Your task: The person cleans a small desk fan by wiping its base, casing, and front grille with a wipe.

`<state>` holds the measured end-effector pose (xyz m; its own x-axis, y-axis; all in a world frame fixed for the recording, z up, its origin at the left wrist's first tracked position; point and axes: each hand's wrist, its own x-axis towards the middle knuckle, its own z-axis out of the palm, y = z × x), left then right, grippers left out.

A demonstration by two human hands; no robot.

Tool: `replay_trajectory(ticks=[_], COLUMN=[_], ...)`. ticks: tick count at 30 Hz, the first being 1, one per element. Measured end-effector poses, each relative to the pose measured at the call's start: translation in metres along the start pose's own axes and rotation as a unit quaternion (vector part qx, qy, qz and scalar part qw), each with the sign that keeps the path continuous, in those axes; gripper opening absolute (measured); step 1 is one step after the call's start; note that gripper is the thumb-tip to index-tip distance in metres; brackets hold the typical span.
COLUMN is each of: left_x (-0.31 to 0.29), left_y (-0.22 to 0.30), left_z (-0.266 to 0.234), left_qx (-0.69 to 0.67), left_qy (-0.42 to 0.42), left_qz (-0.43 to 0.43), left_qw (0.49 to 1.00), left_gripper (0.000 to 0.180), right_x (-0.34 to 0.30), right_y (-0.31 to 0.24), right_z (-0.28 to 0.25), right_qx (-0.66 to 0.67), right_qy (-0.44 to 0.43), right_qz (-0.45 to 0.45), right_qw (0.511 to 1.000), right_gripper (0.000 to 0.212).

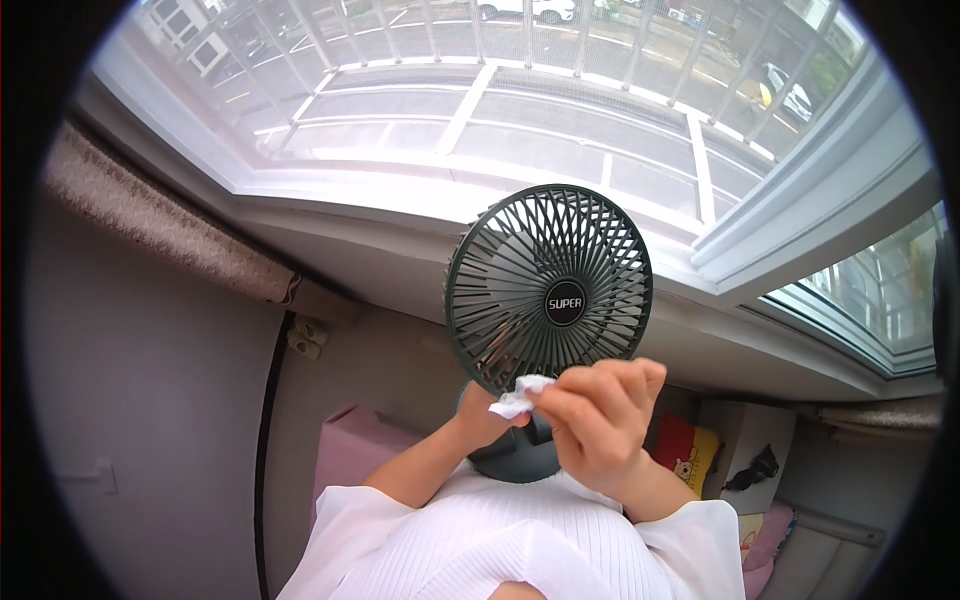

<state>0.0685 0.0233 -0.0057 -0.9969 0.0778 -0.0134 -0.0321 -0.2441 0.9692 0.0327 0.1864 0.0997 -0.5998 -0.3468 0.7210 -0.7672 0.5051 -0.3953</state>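
A dark green desk fan (590,240) with a round slatted grille and a black centre badge stands upright in front of my chest. Its round base (515,462) rests close against my white top. My left hand (485,415) grips the fan low behind the grille, and most of its fingers are hidden there. Between the fingertips of my right hand (598,415) is a crumpled white tissue (522,396), pinched just in front of the grille's lower edge. The tissue overlaps part of my left hand in the picture, and I cannot tell whether it touches the grille.
Beyond the fan runs a window sill (380,235) below a large barred window (450,110). An open window sash (850,280) juts in at the right. A pink cover (350,445) lies lower left; a red and yellow cushion (690,455) and a pale cabinet (735,425) are lower right.
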Motion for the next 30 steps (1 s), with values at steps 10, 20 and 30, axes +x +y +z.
replay_trajectory(ticks=[10, 20, 30], left_x=[0.003, 0.001, -0.004], left_y=[0.005, 0.005, 0.000], left_z=[0.005, 0.018, 0.011], left_qx=[0.022, -0.024, 0.033], left_qy=[-0.024, 0.014, -0.034], left_qz=[0.019, 0.035, 0.100], left_qw=[0.999, 0.999, 0.994], left_gripper=[0.090, 0.103, 0.097], right_x=[-0.002, 0.028, 0.028], right_y=[0.000, 0.020, 0.025], right_z=[0.001, -0.008, -0.008], right_qx=[-0.005, 0.023, -0.035], right_qy=[0.017, 0.112, 0.074], right_qz=[0.007, 0.042, -0.027], right_qw=[1.000, 0.993, 0.996], right_gripper=[0.024, 0.019, 0.025])
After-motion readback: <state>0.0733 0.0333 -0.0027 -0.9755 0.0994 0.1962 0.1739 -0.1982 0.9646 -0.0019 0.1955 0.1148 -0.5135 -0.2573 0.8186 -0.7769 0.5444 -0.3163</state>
